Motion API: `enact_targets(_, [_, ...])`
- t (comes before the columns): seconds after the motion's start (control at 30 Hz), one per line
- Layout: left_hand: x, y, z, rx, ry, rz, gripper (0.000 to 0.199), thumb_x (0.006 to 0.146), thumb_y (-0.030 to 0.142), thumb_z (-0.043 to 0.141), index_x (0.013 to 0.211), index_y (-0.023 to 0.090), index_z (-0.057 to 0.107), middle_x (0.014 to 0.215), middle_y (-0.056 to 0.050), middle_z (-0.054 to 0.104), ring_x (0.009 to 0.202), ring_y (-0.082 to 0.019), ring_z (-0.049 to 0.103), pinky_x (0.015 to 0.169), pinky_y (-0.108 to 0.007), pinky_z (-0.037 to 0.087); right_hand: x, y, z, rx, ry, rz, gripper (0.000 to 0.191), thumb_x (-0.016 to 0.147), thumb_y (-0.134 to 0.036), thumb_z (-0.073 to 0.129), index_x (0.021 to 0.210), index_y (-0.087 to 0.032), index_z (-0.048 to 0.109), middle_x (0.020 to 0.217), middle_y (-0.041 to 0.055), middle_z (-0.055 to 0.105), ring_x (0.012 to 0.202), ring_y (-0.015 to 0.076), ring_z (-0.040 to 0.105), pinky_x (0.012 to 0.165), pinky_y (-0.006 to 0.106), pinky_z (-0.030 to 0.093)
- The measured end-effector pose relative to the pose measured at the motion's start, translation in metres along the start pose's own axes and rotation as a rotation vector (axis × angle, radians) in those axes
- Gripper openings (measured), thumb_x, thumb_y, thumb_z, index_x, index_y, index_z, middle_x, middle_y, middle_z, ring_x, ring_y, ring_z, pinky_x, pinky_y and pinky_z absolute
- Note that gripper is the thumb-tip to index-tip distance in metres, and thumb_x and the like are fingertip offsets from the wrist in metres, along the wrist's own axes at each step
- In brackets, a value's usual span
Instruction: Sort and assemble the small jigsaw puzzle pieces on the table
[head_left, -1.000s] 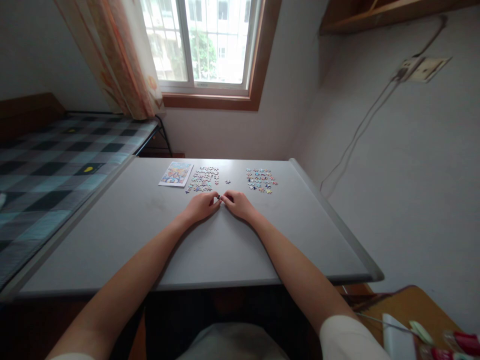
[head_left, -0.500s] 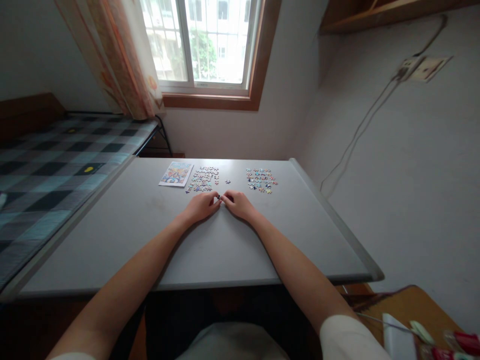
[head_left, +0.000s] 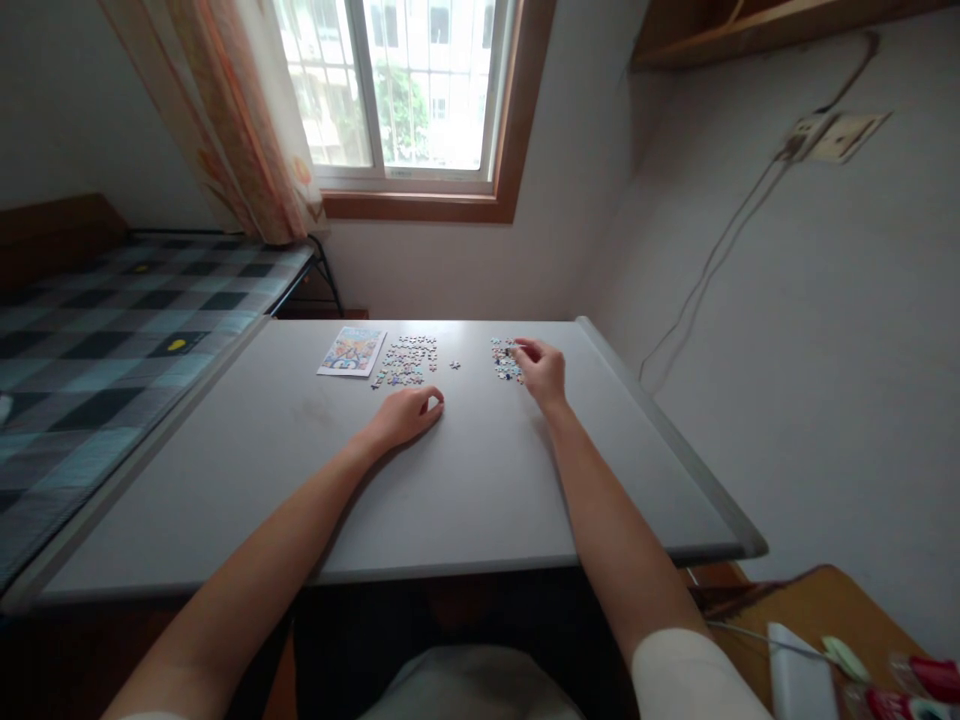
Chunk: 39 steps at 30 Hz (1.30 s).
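Observation:
My left hand (head_left: pixel 409 412) rests on the grey table, thumb and forefinger tips pressed together in a ring. Whatever is between those tips is too small to make out. My right hand (head_left: pixel 543 372) hangs over the right group of jigsaw puzzle pieces (head_left: pixel 505 368), its fingers pinched on a small pale puzzle piece (head_left: pixel 518 347); the hand hides part of that group. Beyond my left hand lies a larger group of puzzle pieces (head_left: pixel 409 357). One small piece or joined pair (head_left: pixel 454 365) sits alone between the two groups.
A colourful picture sheet (head_left: pixel 351 352) lies left of the pieces on the table (head_left: pixel 465 500). Left of the table stands a bed with a checked cover (head_left: pixel 150 310). On the right are a wall with a cable (head_left: pixel 705 270) and a low wooden stand (head_left: pixel 817 610) holding small items.
My hands were together over a small dark piece at the table's middle. My right hand has moved right and away from me to the right group; my left hand has stayed nearly in place.

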<state>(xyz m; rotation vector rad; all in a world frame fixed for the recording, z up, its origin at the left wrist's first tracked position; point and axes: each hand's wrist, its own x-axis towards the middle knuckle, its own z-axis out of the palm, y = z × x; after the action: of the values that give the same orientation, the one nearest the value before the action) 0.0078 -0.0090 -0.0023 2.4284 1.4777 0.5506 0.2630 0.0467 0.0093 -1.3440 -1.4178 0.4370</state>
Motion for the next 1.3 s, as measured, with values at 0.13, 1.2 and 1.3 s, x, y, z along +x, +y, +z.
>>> enact_targets(0.13, [0.0,0.0,0.001,0.006,-0.001,-0.007,0.03,0.086,0.041,0.044,0.099,0.024,0.064,0.066,0.0,0.058,0.059,-0.013,0.05,0.055,-0.023,0.031,0.018,0.035,-0.039,-0.2,0.167,0.188,0.021,0.073,-0.025,0.06,0.085,-0.01,0.07,0.084,0.0132,0.07,0.078,0.0202,0.064,0.077,0.032,0.048])
enact_targets(1.2, [0.001,-0.002,0.005,0.036,0.016,0.012,0.031,0.087,0.042,0.043,0.099,0.023,0.063,0.065,0.001,0.058,0.056,-0.012,0.049,0.054,-0.023,0.03,-0.041,-0.011,0.061,-0.563,-0.592,-0.511,0.051,0.091,-0.045,0.042,0.134,-0.018,0.046,0.144,0.01,0.038,0.126,0.0296,0.034,0.103,0.046,0.03])
enact_targets(1.3, [0.001,-0.002,0.004,0.037,0.009,0.009,0.031,0.087,0.042,0.043,0.1,0.023,0.064,0.066,0.0,0.059,0.057,-0.012,0.05,0.054,-0.023,0.03,-0.041,-0.011,0.058,-0.556,-0.596,-0.474,0.05,0.091,-0.044,0.043,0.134,-0.02,0.046,0.14,0.0097,0.043,0.126,0.0297,0.035,0.102,0.047,0.03])
